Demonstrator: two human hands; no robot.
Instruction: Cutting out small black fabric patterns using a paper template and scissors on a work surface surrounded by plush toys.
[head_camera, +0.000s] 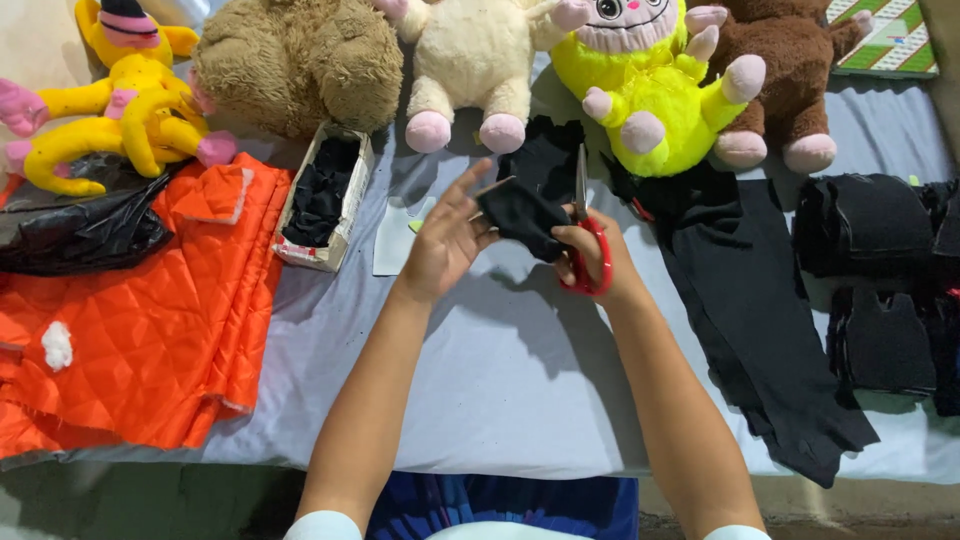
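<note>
Above the middle of the grey worktop (480, 380), the left hand (445, 240) holds a small black fabric piece (520, 215), and the right hand (590, 255) grips red-handled scissors (590, 240) touching it. Orange quilted fabric (140, 320) lies at the left edge, plush toys (470, 60) along the far edge.

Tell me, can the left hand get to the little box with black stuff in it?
Probably yes. The left hand holds only a small black fabric piece, and the box lies close on its left, with bare grey sheet between and nothing in the way.

Even bright light, soft shadows, sharp
</note>
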